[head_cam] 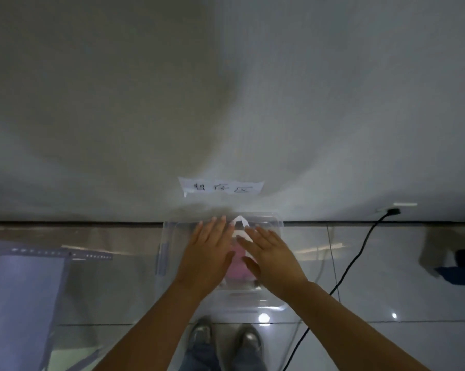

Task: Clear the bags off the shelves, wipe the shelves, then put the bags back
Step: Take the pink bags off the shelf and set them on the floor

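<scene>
A clear plastic storage bin (169, 253) stands on the glossy floor against the wall, below a paper label (220, 186) with handwriting. Inside it lies a pink bag (238, 266) with a white folded part (239, 226) near the wall. My left hand (208, 250) and my right hand (269, 255) are both stretched out flat over the bin, fingers straight, side by side above the pink bag. Neither hand grips anything. Whether the palms touch the bag or a lid I cannot tell. No shelf is in view.
A black cable (357, 258) runs from a wall socket (396, 208) down across the floor at the right. A metal frame with a bluish sheet (25, 277) stands at the left. A dark blue object (459, 266) lies at the far right. My shoes (226, 336) stand just before the bin.
</scene>
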Motion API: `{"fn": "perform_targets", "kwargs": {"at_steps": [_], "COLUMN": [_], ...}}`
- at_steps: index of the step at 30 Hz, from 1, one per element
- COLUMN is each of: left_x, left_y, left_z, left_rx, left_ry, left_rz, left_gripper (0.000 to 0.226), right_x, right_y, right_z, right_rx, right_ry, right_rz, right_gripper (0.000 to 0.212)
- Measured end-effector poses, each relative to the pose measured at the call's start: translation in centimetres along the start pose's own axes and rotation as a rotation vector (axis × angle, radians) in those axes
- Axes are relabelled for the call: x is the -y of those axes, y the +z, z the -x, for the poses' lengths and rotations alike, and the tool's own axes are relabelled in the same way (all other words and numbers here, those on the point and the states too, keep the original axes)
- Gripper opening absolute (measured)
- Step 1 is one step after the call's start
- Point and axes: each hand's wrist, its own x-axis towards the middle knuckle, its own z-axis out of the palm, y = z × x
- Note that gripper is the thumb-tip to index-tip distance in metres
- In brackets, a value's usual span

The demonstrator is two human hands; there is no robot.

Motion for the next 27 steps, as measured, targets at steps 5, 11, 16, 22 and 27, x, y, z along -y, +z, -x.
{"fn": "perform_targets", "kwargs": {"at_steps": [5, 11, 16, 22, 27], "left_x": [-1.4, -1.9, -0.6, 0.6, 1.5], "left_y": [-10.7, -21.4, -28.3, -34.7, -39.1], "left_z": [2.4, 8.5, 16.6, 28.7, 40.2], "left_rx": [-0.112, -0.119, -0.097, -0.197, -0.255], "left_ry": [-0.04, -0.122, -0.165, -0.159, -0.145], "left_rz": [-0.019, -0.084, -0.129, -0.099, -0.063], "left_gripper": [0.053, 0.057, 0.058, 0.057, 0.057], "right_x": [4.7, 12.2, 20.4, 31.3, 41.1], "right_y": [-9.8, -18.5, -21.5, -21.4, -21.7], "right_z": [1.1, 2.8, 6.1, 12.2, 15.2], "right_rx": [-0.09, -0.186, -0.22, -0.221, -0.237], "right_ry": [-0.136, -0.245, -0.275, -0.34, -0.456], "right_rz": [0.087, 0.108, 0.03, -0.014, -0.07], "right_gripper": [0.043, 0.039, 0.052, 0.052, 0.048]}}
